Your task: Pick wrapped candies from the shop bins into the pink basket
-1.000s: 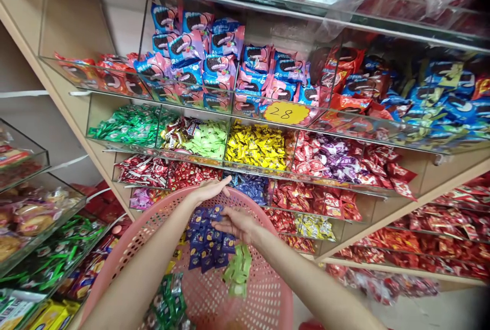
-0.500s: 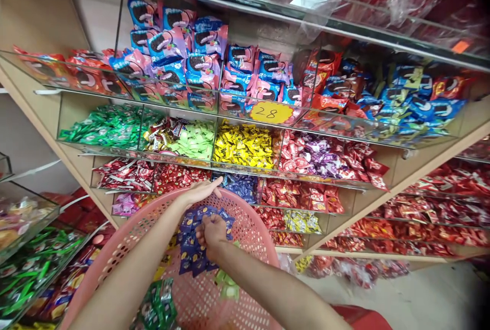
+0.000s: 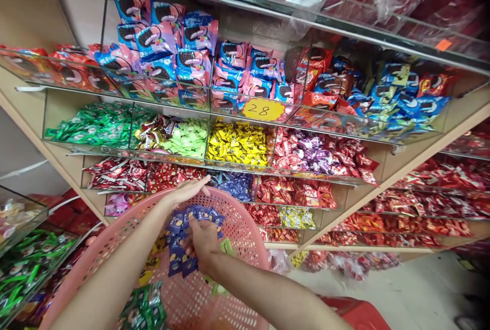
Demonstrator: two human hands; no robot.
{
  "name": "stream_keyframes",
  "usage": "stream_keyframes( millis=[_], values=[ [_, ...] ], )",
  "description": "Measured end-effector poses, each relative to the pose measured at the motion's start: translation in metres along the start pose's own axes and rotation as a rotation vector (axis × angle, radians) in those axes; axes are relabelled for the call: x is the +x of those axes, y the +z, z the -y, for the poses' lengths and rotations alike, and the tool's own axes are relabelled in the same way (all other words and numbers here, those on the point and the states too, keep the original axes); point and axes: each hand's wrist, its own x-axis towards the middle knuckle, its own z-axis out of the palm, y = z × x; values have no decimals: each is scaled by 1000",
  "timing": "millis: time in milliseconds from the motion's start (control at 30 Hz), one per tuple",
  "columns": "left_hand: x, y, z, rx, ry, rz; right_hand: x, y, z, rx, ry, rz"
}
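Observation:
A large pink perforated plastic basket (image 3: 245, 235) stands below the shelves, tilted towards me. My left hand (image 3: 187, 192) is on its far rim, thumb and fingers to either side of the edge. Inside, wrapped candies in dark purple packets (image 3: 176, 245) lie piled on the far part of the basket. My right hand (image 3: 202, 240) is among them, its fingers curled closed on some of the packets. Green wrapped candies (image 3: 143, 304) and yellow ones (image 3: 147, 268) lie nearer, partly behind my left forearm. Pale green packets (image 3: 225, 248) show beside my right wrist.
Shelves ahead have clear dividers, with yellow candies (image 3: 237, 143), green candies (image 3: 95, 125) and blue-purple candies (image 3: 235, 185). Pink-and-blue biscuit packs (image 3: 156, 39) fill the upper shelf, above a yellow "28" tag (image 3: 264, 109). A red object (image 3: 354, 314) stands at lower right.
The view has shifted, so shelves and basket sit slightly further left. My right hand has moved a little within the purple packets. My left hand stays on the rim.

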Motion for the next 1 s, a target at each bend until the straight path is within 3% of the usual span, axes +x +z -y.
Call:
stream_keyframes(
  millis=[167, 267, 400, 533, 700, 867, 1000],
  values=[
    [-3, -2, 10, -3, -24, -1, -44, -36, 14, -44, -220, 186],
    [-6, -2, 12, 6, -43, -4, -47, -75, 26, -75, -438, 61],
    [-6, 0, 17, 18, -62, 22, -6, -134, 39, -137, -689, -212],
    [-6, 1, 23, 8, -78, 21, 54, -169, 42, -344, -658, -260],
    [-11, -2, 25, -9, -90, 20, 105, -159, 46, -839, -540, -397],
    [-14, -7, 26, -10, -97, 6, 137, -140, 51, -950, -396, -438],
    [-17, -10, 30, -17, -103, -25, 154, -136, 52, -985, -284, -482]
  ],
)
